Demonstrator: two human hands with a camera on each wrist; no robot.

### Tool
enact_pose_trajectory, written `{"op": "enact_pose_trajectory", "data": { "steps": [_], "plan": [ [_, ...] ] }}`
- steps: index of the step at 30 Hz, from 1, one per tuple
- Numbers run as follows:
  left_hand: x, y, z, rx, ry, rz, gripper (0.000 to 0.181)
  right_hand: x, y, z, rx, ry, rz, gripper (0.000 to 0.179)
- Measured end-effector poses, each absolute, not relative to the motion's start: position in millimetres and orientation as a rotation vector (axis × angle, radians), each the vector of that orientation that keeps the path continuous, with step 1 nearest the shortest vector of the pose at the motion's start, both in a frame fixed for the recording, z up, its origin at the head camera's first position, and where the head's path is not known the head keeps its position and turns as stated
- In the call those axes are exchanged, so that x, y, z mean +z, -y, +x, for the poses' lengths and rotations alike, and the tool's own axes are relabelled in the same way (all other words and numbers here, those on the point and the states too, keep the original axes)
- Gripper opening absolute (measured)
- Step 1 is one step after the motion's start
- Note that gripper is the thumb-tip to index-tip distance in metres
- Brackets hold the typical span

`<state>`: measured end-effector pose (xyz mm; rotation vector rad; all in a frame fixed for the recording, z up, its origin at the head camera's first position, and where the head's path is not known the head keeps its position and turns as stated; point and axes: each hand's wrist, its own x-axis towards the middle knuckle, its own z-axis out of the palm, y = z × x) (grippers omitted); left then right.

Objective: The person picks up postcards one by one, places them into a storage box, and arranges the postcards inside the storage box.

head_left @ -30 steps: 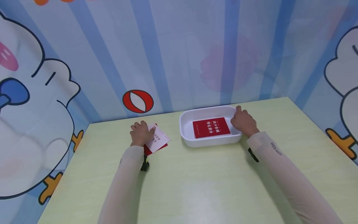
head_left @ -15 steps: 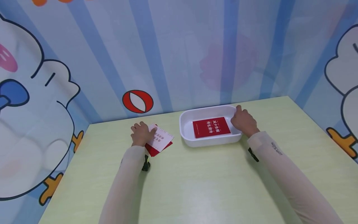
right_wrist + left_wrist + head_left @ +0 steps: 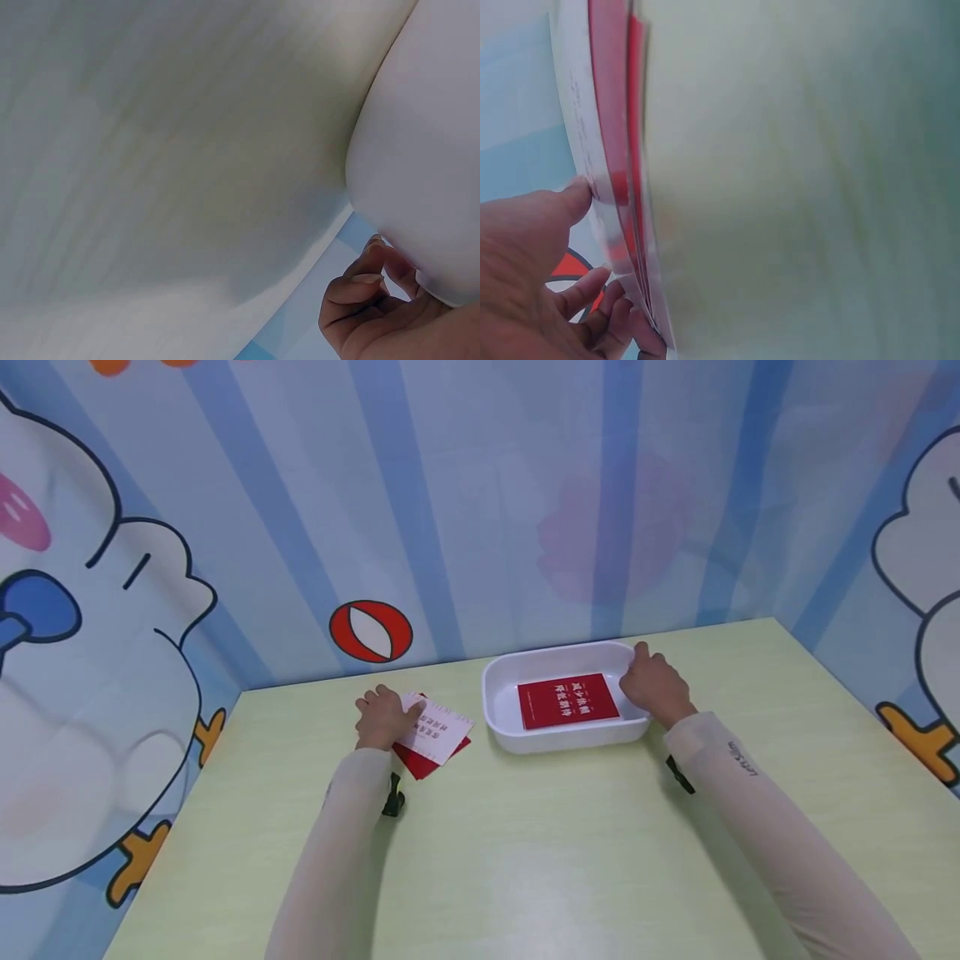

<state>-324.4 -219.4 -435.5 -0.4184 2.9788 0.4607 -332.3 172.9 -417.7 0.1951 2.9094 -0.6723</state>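
Observation:
In the head view my left hand [image 3: 384,718] holds a small stack of printed cards at its left edge. A white card [image 3: 438,732] with dark writing lies over red cards [image 3: 417,766], fanned apart. In the left wrist view the thumb [image 3: 576,196] presses the white card's face, and the curled fingers [image 3: 615,319] are at the stack's end. My right hand [image 3: 654,687] grips the right rim of a white plastic tray [image 3: 517,742]. Inside the tray lies a red card [image 3: 567,702] with white characters. The right wrist view shows the curled fingers [image 3: 356,296] at the tray's rim.
The tray and cards are on a pale green-yellow table [image 3: 510,843], near its back edge. Behind stands a blue striped wall [image 3: 487,510] with cartoon drawings, close to the tray. Black straps [image 3: 393,795] show at both wrists.
The white card and the red cards beneath have shifted to the right, out from under my left hand, which has moved slightly right. The right hand and the tray stay in place.

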Motion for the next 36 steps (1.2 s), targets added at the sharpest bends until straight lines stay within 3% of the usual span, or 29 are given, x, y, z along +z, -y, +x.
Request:
{"op": "enact_pose_trajectory", "data": {
  "steps": [20, 31, 36],
  "plan": [
    [-433.5, 222.5, -326.3, 0.647, -2.936, -0.43, 0.074, -417.3, -174.4, -331.6, -0.691, -2.907, 0.169, 0.063],
    [-427.5, 219.7, -321.3, 0.597, -2.987, -0.29, 0.039, -416.5, -173.9, -331.8, -0.684, -2.906, 0.159, 0.063],
    [-430.3, 220.9, -324.6, 0.661, -2.963, -0.306, 0.04, -416.3, -173.0, -331.3, -0.686, -2.91, 0.164, 0.062]
  ]
}}
